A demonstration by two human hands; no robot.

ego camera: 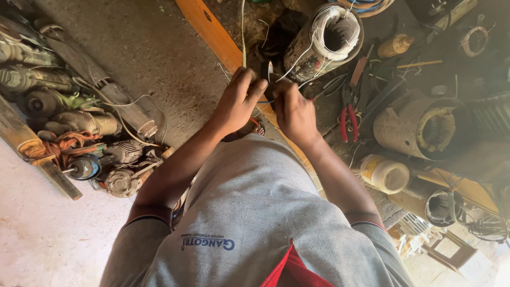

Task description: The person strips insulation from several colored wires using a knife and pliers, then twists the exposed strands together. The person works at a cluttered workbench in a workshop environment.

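Observation:
My left hand [240, 98] and my right hand [291, 109] meet just below a wound motor stator [325, 40] with white wire in its core. Both pinch something small and dark between the fingers, partly hidden; it looks like a roll of black tape [267, 72] and a thin white wire [297, 57] that runs up to the stator. A pale cord [243, 32] rises from my left fingers to the top edge. My grey shirt fills the lower middle.
An orange plank [212, 32] crosses under the hands. Red-handled pliers [348, 117] lie right of my right hand. Motor housings [422, 127] and a yellow tape roll [387, 174] crowd the right. Old power tools [79, 122] and armatures are piled left.

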